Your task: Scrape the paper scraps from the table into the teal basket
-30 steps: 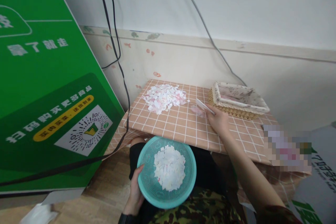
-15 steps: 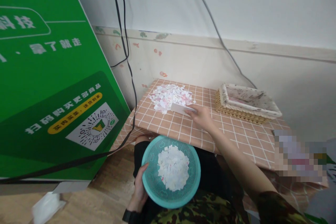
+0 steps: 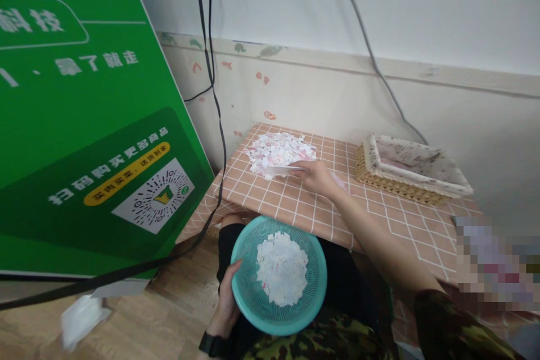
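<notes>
My left hand (image 3: 228, 298) grips the left rim of a round turquoise plastic basket (image 3: 314, 247) on my lap, thumb over the edge. Small torn white paper pieces (image 3: 282, 270) fill its middle. Over the table, my right hand (image 3: 314, 175) is closed on a flat white card (image 3: 278, 169), seen nearly edge-on. The card lies at the front edge of a heap of paper scraps (image 3: 280, 150), white with some pink. Whether it touches the scraps, I cannot tell.
A brown checked cloth covers the table (image 3: 270, 197). A lined wicker basket (image 3: 405, 185) stands at its right. The left side holds a large green panel (image 3: 105, 95) with black cables (image 3: 219, 124) hanging beside it. A white bag (image 3: 82, 320) lies on the floor.
The card in my right hand has turned from showing its face to nearly edge-on and moved slightly left against the heap. My view has shifted a little; the left hand keeps the basket.
</notes>
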A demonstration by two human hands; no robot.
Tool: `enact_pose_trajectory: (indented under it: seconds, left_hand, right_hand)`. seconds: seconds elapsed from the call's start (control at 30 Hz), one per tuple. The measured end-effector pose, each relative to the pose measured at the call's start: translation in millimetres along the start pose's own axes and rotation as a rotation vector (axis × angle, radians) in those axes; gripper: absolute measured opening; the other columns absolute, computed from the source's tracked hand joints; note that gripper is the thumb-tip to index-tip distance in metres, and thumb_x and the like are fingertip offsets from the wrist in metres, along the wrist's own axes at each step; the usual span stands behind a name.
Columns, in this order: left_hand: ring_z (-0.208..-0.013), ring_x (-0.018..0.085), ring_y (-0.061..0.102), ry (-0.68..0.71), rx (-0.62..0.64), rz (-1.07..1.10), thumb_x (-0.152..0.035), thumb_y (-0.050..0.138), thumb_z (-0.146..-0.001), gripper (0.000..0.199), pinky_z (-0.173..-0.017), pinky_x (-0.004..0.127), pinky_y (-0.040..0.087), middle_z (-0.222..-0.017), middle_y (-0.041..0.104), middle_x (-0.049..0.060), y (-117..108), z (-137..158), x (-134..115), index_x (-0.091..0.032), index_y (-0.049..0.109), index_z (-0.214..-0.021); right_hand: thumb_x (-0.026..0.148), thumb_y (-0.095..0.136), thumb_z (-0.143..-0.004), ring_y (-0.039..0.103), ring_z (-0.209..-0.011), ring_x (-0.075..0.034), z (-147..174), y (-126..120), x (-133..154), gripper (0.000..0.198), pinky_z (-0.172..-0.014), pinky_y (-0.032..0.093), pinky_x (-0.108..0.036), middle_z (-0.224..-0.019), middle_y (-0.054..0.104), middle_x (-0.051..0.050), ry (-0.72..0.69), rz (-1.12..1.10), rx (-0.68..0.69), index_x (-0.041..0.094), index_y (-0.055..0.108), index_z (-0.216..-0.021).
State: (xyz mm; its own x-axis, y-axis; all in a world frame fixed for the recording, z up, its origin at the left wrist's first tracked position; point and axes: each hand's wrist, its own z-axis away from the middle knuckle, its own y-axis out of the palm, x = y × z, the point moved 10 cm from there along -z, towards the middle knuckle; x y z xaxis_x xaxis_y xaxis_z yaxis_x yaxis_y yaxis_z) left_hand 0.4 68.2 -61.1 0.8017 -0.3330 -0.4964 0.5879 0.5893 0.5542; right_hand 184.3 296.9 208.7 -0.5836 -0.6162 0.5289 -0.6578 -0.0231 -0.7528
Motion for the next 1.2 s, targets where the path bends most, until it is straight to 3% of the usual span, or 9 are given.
enact_pose_trajectory:
  seconds: [0.43, 0.63, 0.9, 1.07, 1.2]
  left_hand:
    - [-0.063, 0.022, 0.065, -0.022, 0.010, -0.022, -0.030, 0.067, -0.067, 0.024, -0.068, 0.036, 0.051, -0.073, 0.073, 0.008, 4, 4, -1, -0.010, 0.071, -0.080]
    - [-0.066, 0.023, 0.066, -0.034, 0.035, -0.014, -0.030, 0.067, -0.067, 0.025, -0.071, 0.037, 0.051, -0.076, 0.073, 0.010, 5, 5, 1, -0.010, 0.071, -0.082]
    - [-0.061, 0.022, 0.065, -0.035, 0.016, -0.016, -0.029, 0.067, -0.067, 0.022, -0.066, 0.035, 0.051, -0.071, 0.072, 0.008, 6, 5, 0, -0.010, 0.071, -0.077]
    - [-0.060, 0.021, 0.064, -0.032, 0.001, -0.018, -0.029, 0.068, -0.065, 0.020, -0.066, 0.035, 0.051, -0.068, 0.072, 0.007, 4, 4, 0, -0.011, 0.071, -0.074]
    - [-0.060, 0.022, 0.065, -0.027, -0.023, -0.030, -0.028, 0.068, -0.064, 0.020, -0.066, 0.036, 0.051, -0.069, 0.072, 0.007, 1, 4, -1, -0.012, 0.071, -0.076]
  right_hand:
    - [0.022, 0.058, -0.079, 0.063, -0.077, -0.018, -9, -25, 7, 0.016, -0.069, 0.045, -0.029, -0.084, 0.071, -0.003, -0.006, 0.067, 0.071, 0.021, 0.070, -0.090]
    - [0.024, 0.057, -0.080, 0.063, -0.077, -0.016, -5, -16, 0, 0.017, -0.070, 0.047, -0.029, -0.085, 0.071, -0.002, 0.000, -0.036, 0.113, 0.021, 0.069, -0.092]
    - [0.031, 0.061, -0.078, 0.064, -0.075, -0.019, 8, -47, -24, 0.019, -0.067, 0.047, -0.030, -0.084, 0.071, -0.004, 0.080, 0.032, -0.027, 0.018, 0.070, -0.088]
    - [0.033, 0.061, -0.077, 0.064, -0.075, -0.020, 25, -58, -17, 0.021, -0.066, 0.047, -0.030, -0.085, 0.071, -0.004, 0.095, 0.034, -0.052, 0.018, 0.070, -0.090]
    - [0.035, 0.058, -0.080, 0.065, -0.072, -0.020, 64, -61, -3, 0.022, -0.061, 0.049, -0.029, -0.085, 0.072, -0.004, 0.149, 0.022, -0.119, 0.020, 0.070, -0.091]
